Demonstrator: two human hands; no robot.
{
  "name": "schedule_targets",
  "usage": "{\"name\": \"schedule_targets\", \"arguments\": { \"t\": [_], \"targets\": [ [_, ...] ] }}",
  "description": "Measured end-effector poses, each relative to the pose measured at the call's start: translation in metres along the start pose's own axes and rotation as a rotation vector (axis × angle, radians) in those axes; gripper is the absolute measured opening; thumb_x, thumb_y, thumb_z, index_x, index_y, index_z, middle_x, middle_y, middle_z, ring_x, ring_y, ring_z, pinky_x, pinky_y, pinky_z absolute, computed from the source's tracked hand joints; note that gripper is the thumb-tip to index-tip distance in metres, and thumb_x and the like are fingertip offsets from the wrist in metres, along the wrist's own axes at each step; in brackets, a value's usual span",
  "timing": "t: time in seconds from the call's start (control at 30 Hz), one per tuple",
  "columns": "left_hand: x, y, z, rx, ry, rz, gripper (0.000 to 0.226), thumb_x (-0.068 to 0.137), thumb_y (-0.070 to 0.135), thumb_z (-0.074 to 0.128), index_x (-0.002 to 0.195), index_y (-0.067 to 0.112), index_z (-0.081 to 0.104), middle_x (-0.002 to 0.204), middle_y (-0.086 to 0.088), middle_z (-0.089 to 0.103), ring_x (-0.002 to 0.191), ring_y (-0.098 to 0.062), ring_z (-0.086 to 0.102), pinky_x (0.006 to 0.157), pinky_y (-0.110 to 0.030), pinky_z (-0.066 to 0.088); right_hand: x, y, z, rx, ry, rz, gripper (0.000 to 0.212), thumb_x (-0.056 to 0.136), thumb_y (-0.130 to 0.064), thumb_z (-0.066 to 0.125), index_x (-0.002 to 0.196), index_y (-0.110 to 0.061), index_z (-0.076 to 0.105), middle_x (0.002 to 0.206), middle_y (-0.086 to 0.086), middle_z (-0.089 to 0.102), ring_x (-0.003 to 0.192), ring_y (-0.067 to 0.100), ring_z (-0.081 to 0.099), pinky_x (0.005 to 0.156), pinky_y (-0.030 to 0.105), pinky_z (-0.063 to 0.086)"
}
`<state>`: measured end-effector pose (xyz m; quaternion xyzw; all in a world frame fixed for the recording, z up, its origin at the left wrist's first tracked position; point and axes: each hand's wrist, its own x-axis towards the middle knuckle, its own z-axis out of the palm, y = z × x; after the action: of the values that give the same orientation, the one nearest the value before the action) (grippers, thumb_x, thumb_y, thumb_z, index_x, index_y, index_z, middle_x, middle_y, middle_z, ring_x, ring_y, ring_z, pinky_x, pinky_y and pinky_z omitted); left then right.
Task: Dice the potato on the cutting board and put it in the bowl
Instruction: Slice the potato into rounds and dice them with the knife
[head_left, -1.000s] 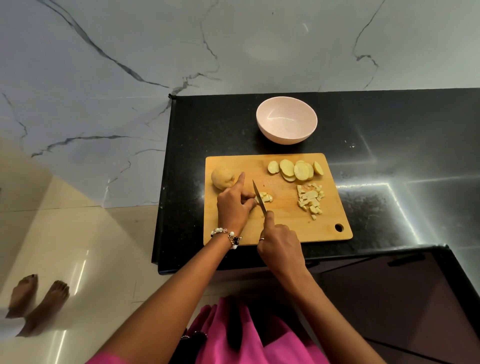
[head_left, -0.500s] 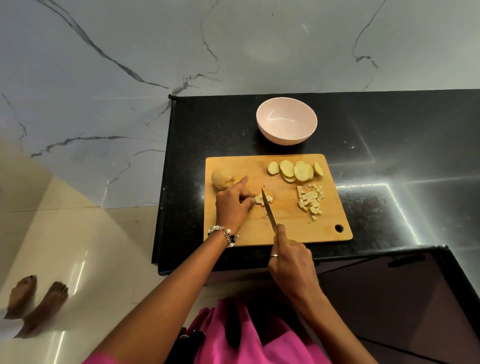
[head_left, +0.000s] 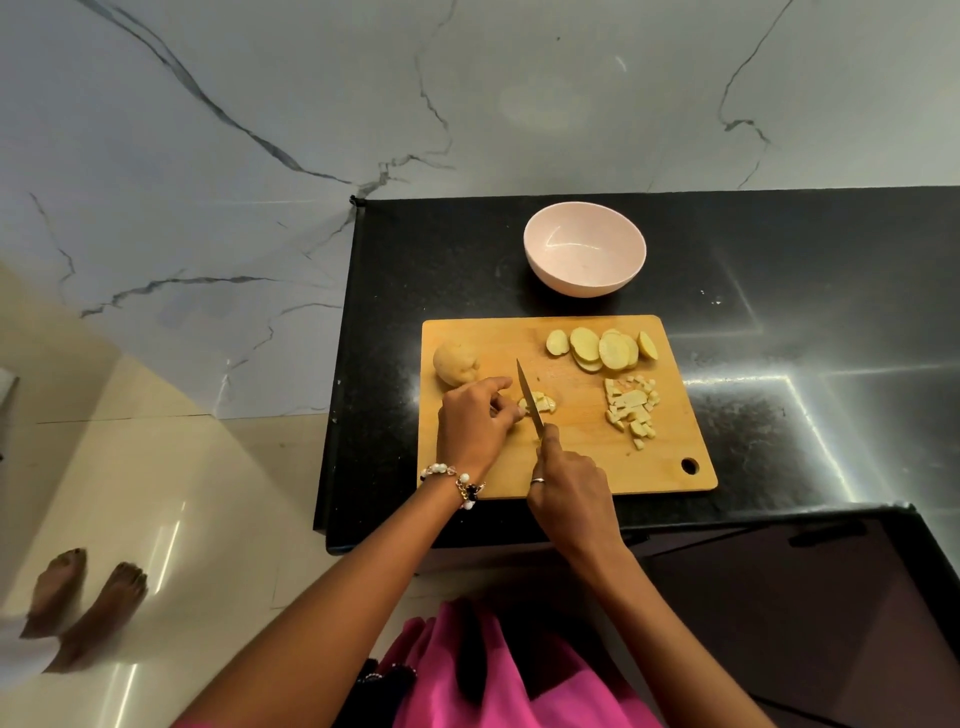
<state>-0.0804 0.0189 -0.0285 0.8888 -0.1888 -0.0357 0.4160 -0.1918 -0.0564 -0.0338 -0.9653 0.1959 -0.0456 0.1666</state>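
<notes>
Roughly a third of the job looks done, tbh. A small pile of diced bits (head_left: 631, 410) is parked at 3 o'clock on the cutting board (head_left: 582, 470), slices (head_left: 602, 349) are fanned out at 1 o'clock, and an uncut potato chunk (head_left: 455, 364) is left at 10 o'clock. A slice (head_left: 540, 402) is pinned by the curled left hand (head_left: 475, 426) while the knife (head_left: 530, 397) is gripped by the right hand (head_left: 569, 491). Nothing is seen in the bowl (head_left: 584, 249) at 12 o'clock yet.
</notes>
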Motion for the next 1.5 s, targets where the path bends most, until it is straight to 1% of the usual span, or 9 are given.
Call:
{"name": "schedule_targets", "arguments": {
  "t": [0.17, 0.4, 0.67, 0.83, 0.97, 1.03, 1.13, 1.27, 1.5],
  "targets": [
    [0.006, 0.004, 0.008, 0.075, -0.035, -0.031, 0.041, 0.074, 0.031, 0.076, 0.112, 0.021, 0.067, 0.082, 0.006, 0.069, 0.076, -0.012, 0.062, 0.072, -0.035, 0.054, -0.006, 0.002, 0.003, 0.062, -0.027, 0.013, 0.051, 0.092, -0.011, 0.039, 0.142, -0.001, 0.031, 0.078, 0.016, 0.064, 0.065, 0.035, 0.056, 0.054, 0.036, 0.032],
    [0.005, 0.007, 0.008, 0.09, -0.022, -0.067, 0.039, 0.075, 0.03, 0.073, 0.113, 0.022, 0.066, 0.082, 0.008, 0.068, 0.08, -0.013, 0.062, 0.073, -0.032, 0.053, -0.012, 0.001, -0.016, 0.36, 0.008, 0.063, 0.04, 0.096, -0.011, 0.042, 0.135, -0.001, 0.044, 0.068, 0.021, 0.064, 0.059, 0.038, 0.057, 0.053, 0.046, 0.04],
    [0.004, 0.013, 0.009, 0.089, -0.006, -0.141, 0.037, 0.077, 0.029, 0.07, 0.113, 0.023, 0.066, 0.08, 0.008, 0.068, 0.081, -0.014, 0.063, 0.074, -0.034, 0.054, -0.026, 0.01, -0.014, 0.045, -0.111, -0.027, 0.055, 0.094, -0.014, 0.036, 0.147, -0.006, 0.022, 0.086, 0.013, 0.063, 0.073, 0.03, 0.057, 0.058, 0.035, 0.034],
    [0.006, 0.009, 0.005, -0.027, -0.02, -0.195, 0.03, 0.079, 0.017, 0.066, 0.109, 0.018, 0.069, 0.087, 0.002, 0.072, 0.078, -0.012, 0.064, 0.075, -0.029, 0.055, -0.031, 0.014, -0.026, 0.175, 0.012, 0.022, 0.049, 0.095, -0.02, 0.035, 0.142, -0.004, 0.035, 0.075, 0.012, 0.063, 0.065, 0.031, 0.057, 0.054, 0.035, 0.032],
    [0.007, -0.003, -0.006, -0.159, -0.032, -0.255, 0.024, 0.082, 0.01, 0.068, 0.105, 0.014, 0.07, 0.086, 0.002, 0.072, 0.076, -0.005, 0.066, 0.08, -0.022, 0.054, -0.025, 0.002, -0.022, 0.224, -0.021, 0.006, 0.049, 0.096, -0.016, 0.038, 0.144, -0.007, 0.031, 0.081, 0.012, 0.064, 0.07, 0.029, 0.057, 0.058, 0.038, 0.038],
    [0.005, -0.005, -0.011, -0.225, -0.017, -0.274, 0.022, 0.086, 0.005, 0.061, 0.105, 0.011, 0.07, 0.085, 0.001, 0.072, 0.068, -0.006, 0.068, 0.072, -0.021, 0.056, -0.025, -0.006, -0.018, 0.24, -0.045, -0.002, 0.049, 0.096, -0.016, 0.038, 0.144, -0.008, 0.03, 0.085, 0.012, 0.066, 0.074, 0.03, 0.059, 0.06, 0.036, 0.036],
    [-0.002, -0.006, -0.018, -0.231, 0.023, -0.217, 0.026, 0.091, -0.001, 0.049, 0.106, 0.007, 0.068, 0.089, -0.005, 0.07, 0.064, -0.005, 0.065, 0.058, -0.01, 0.051, -0.025, -0.015, -0.006, 0.238, -0.108, 0.042, 0.052, 0.095, -0.017, 0.037, 0.145, -0.01, 0.027, 0.09, 0.014, 0.066, 0.08, 0.033, 0.06, 0.063, 0.037, 0.039],
    [-0.006, -0.009, -0.025, -0.257, 0.026, -0.182, 0.025, 0.093, 0.003, 0.048, 0.11, 0.008, 0.066, 0.087, -0.004, 0.071, 0.059, 0.0, 0.062, 0.056, -0.01, 0.049, -0.019, -0.013, 0.006, 0.168, -0.089, 0.07, 0.056, 0.093, -0.015, 0.038, 0.147, -0.009, 0.024, 0.09, 0.015, 0.065, 0.081, 0.033, 0.059, 0.061, 0.036, 0.035],
    [-0.004, -0.008, -0.02, -0.267, -0.009, -0.176, 0.018, 0.091, 0.014, 0.057, 0.104, 0.01, 0.069, 0.076, 0.001, 0.071, 0.061, -0.004, 0.066, 0.062, -0.014, 0.053, -0.018, 0.005, 0.001, 0.155, -0.003, 0.164, 0.056, 0.092, -0.012, 0.041, 0.146, -0.006, 0.028, 0.083, 0.013, 0.065, 0.076, 0.032, 0.06, 0.06, 0.034, 0.034]
  ]
}}
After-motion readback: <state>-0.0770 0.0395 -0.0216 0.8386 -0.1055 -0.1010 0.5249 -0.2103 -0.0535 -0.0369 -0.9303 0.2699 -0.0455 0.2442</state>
